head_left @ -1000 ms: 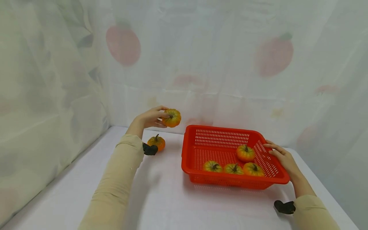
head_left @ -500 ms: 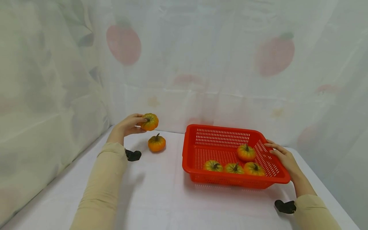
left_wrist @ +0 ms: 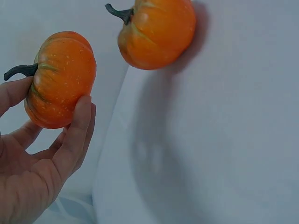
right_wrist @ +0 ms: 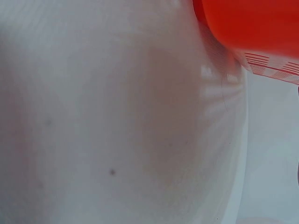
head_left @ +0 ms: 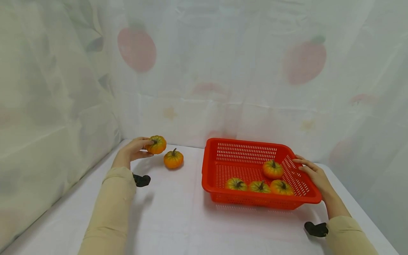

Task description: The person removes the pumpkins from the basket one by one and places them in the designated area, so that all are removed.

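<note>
My left hand pinches a small orange pumpkin between thumb and fingers, its dark stem turned toward the thumb in the left wrist view. In the head view this pumpkin is held above the table's far left part. A second pumpkin sits upright on the table just to its right. My right hand grips the right rim of a red plastic basket, fingers over the edge; its thumb is hidden. Inside the basket lie three pumpkins along the near wall and another pumpkin behind them at the right.
A white cloth covers the table. Printed fabric hangs close behind the table, and more fabric hangs along the left side. The right wrist view shows mostly the cloth and the basket's outer wall.
My left hand has carried its pumpkin leftward and down, from above the gap beside the basket to left of the pumpkin on the table. The right hand and basket have stayed in place.
</note>
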The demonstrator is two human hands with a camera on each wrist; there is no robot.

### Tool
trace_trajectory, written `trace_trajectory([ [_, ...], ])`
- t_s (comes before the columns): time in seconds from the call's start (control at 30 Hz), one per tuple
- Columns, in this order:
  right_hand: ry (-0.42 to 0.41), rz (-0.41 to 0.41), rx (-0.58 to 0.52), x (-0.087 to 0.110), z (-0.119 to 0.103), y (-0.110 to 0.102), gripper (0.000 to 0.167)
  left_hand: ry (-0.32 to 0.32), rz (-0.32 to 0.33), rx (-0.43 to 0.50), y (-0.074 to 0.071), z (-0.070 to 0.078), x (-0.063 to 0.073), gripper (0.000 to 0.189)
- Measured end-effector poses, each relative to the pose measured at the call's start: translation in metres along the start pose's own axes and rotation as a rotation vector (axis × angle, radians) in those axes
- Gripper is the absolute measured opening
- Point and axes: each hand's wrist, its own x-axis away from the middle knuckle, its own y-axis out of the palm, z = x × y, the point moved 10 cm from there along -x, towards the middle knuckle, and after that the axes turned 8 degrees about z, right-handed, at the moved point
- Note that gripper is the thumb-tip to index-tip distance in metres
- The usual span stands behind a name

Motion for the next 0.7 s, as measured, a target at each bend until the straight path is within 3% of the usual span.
trace_trajectory([
  [0.23,-0.007,0.003,0.004,0.000,-0.001,0.000,0.032,-0.034,0.045,-0.013,-0.009,-0.018,0.001,0.057],
  [0.4,-0.010,0.005,0.005,0.002,-0.002,0.000,0.034,-0.085,0.084,-0.047,-0.016,-0.031,0.001,0.042],
  [0.7,-0.014,-0.005,-0.035,0.002,-0.002,0.002,0.034,-0.133,0.121,-0.052,-0.018,-0.045,-0.001,0.029],
])
